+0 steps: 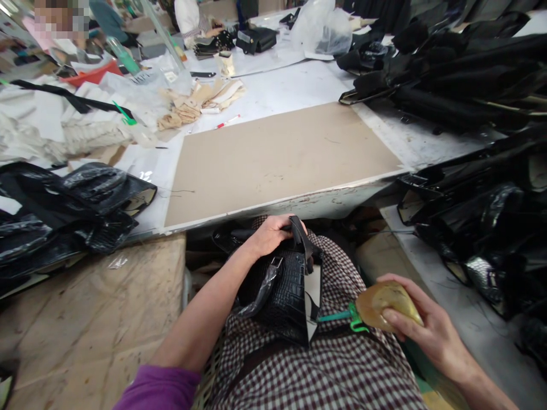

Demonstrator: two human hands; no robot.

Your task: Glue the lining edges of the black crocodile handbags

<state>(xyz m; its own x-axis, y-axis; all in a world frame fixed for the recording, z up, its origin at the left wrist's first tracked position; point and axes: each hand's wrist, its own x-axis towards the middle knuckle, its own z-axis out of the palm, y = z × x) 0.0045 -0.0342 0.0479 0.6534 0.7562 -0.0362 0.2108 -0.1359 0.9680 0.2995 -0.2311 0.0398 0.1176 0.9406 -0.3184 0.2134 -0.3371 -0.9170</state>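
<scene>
A black crocodile-textured handbag (286, 290) rests on my lap, over a checked apron (342, 364). My left hand (273, 232) is closed on the bag's upper edge, close to a dark strap; its fingertips are partly hidden. In my right hand (416, 319) is a squeeze bottle (387, 304) of yellowish-brown liquid, tipped on its side. Its green nozzle (335, 316) points left, and the tip meets the pale inner side panel (313, 287) of the bag, touching or very near. A plastic-wrapped handle (265, 290) hangs across the bag's front.
A beige board (277, 159) lies on the white table ahead. Black bag pieces are piled at the right (470, 74) and left (64, 210). Beige scraps (200, 102), a red-and-white pen (228, 121) and another glue-type bottle (139, 131) are at the back left. Several people stand or sit beyond.
</scene>
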